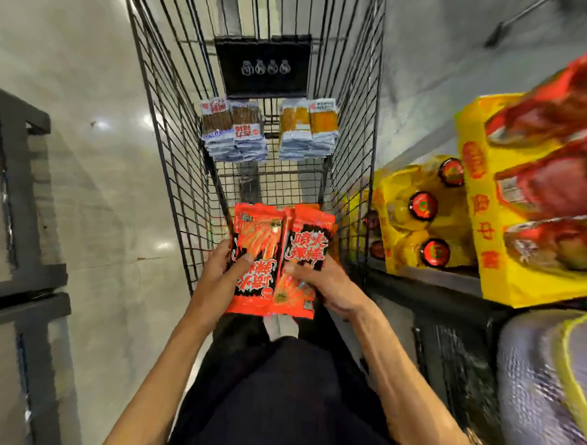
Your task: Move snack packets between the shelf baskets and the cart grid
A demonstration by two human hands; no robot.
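Note:
Two red and black snack packets lie side by side over the near end of the black wire cart (174, 141). My left hand (223, 263) grips the left packet (256, 254) with the thumb on its face. My right hand (326, 282) holds the right packet (305, 253) from the right side. At the cart's far end sit stacks of brown stick snack packets (234, 130) and yellow snack packets (309, 129).
On the right, shelves hold yellow boxes with red-capped bottles (422, 212), a yellow tray of red packets (545, 188) and a blurred silver bag (545, 388). A dark shelf frame (18, 191) stands on the left. A black sign (263, 66) hangs in the cart.

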